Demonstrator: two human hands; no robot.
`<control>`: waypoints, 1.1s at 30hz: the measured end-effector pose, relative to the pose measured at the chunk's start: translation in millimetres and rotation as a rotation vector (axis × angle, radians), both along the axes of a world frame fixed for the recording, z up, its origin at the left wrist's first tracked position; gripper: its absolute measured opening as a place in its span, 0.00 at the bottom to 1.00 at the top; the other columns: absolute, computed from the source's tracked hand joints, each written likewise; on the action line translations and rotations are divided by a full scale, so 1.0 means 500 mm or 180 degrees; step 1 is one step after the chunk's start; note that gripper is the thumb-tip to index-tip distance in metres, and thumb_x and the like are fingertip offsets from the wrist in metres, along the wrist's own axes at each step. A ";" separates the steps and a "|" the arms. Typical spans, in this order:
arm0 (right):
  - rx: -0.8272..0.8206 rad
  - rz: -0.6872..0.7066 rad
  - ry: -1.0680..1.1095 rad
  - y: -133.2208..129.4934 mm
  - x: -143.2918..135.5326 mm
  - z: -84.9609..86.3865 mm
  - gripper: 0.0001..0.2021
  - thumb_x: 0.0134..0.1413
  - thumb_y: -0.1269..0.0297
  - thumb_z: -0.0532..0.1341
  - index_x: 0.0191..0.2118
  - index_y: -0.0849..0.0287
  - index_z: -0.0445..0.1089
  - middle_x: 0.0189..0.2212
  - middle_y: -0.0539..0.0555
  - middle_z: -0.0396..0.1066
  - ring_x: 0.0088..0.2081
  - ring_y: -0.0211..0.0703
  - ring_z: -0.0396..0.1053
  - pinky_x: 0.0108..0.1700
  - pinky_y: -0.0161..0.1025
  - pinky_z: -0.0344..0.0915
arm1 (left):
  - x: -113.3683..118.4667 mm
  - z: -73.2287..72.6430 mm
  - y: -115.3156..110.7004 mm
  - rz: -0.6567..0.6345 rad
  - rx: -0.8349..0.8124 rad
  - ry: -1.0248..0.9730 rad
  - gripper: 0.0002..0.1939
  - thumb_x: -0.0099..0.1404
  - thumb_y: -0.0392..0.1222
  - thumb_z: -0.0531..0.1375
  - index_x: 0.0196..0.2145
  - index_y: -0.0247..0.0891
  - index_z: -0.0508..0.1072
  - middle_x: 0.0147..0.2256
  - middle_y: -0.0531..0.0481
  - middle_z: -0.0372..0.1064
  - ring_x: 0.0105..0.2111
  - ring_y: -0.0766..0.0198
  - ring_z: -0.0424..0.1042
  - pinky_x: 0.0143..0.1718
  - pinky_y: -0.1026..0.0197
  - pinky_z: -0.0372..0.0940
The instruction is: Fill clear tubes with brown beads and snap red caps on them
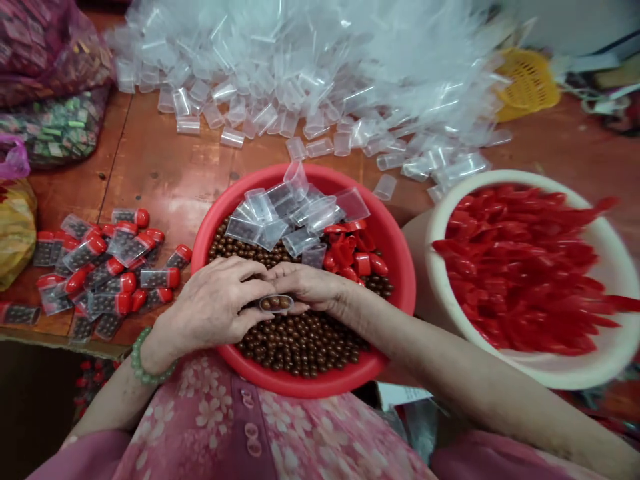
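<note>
Over a red basin [403, 267] of brown balls [305, 343], my two hands meet around a small clear plastic tube [277, 304]. Its open end faces me, with a few brown balls showing inside. My left hand [223, 300] is closed on the tube from the left, a green bead bracelet at its wrist. From the right, my right hand [310, 287] is closed against the same tube, some of its fingers hidden behind the left. Empty clear tubes [300, 207] and red caps [355, 253] lie on the balls behind my hands.
Filled tubes with red caps [107, 267] lie on the wooden table at left. A large heap of clear tubes [310, 80] spreads across the back. At right stands a white bucket [435, 280] of red plastic pieces [525, 267]. Plastic bags [50, 127] and a yellow basket [527, 83] sit farther off.
</note>
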State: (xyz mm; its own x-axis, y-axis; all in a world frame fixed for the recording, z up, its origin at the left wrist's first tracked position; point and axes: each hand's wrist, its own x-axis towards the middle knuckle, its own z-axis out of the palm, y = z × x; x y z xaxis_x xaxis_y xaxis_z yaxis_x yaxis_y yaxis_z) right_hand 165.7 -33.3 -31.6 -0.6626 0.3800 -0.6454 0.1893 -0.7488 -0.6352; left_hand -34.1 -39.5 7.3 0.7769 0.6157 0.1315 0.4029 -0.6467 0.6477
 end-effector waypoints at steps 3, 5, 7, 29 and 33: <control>0.0075 -0.0023 0.0127 -0.002 -0.001 0.004 0.16 0.40 0.53 0.65 0.22 0.62 0.66 0.11 0.44 0.60 0.10 0.26 0.47 0.11 0.27 0.41 | 0.008 0.000 -0.006 0.0137 -0.0260 -0.0404 0.12 0.66 0.40 0.59 0.47 0.40 0.75 0.48 0.46 0.73 0.47 0.58 0.72 0.49 0.54 0.67; 0.0172 -0.0061 0.0186 -0.001 0.002 0.011 0.17 0.42 0.50 0.66 0.23 0.62 0.67 0.12 0.45 0.63 0.10 0.26 0.49 0.11 0.28 0.42 | 0.011 0.006 -0.008 0.0271 -0.0532 -0.0815 0.11 0.66 0.37 0.59 0.45 0.36 0.75 0.47 0.44 0.74 0.46 0.59 0.73 0.49 0.57 0.67; 0.0351 -0.0050 0.0198 0.000 0.007 0.023 0.20 0.46 0.47 0.64 0.23 0.62 0.67 0.13 0.46 0.64 0.11 0.27 0.52 0.12 0.28 0.44 | 0.013 0.013 -0.007 0.0449 -0.0820 -0.1194 0.11 0.65 0.35 0.58 0.45 0.32 0.73 0.45 0.42 0.74 0.45 0.60 0.73 0.48 0.59 0.67; 0.3440 -0.1098 -0.0127 -0.038 0.036 0.104 0.28 0.54 0.75 0.56 0.59 0.47 0.62 0.50 0.54 0.71 0.31 0.34 0.70 0.34 0.35 0.69 | 0.040 0.016 -0.019 0.1000 -0.2695 -0.2091 0.12 0.64 0.39 0.61 0.44 0.36 0.68 0.41 0.46 0.74 0.43 0.62 0.74 0.47 0.61 0.66; 0.3514 -0.1531 -0.0483 -0.025 0.049 0.103 0.24 0.53 0.73 0.58 0.56 0.50 0.65 0.44 0.53 0.73 0.30 0.33 0.70 0.32 0.34 0.69 | 0.038 0.019 -0.012 0.0943 -0.2865 -0.2180 0.09 0.62 0.37 0.62 0.40 0.36 0.68 0.38 0.48 0.74 0.40 0.65 0.74 0.45 0.63 0.66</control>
State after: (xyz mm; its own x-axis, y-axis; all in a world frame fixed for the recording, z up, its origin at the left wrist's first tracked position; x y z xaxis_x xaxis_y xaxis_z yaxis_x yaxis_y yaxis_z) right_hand 190.2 -45.8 19.9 -0.2483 0.9609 0.1221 0.1687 0.1671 -0.9714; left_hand -15.0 -45.3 17.0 0.5232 0.8453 -0.1089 -0.1500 0.2171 0.9646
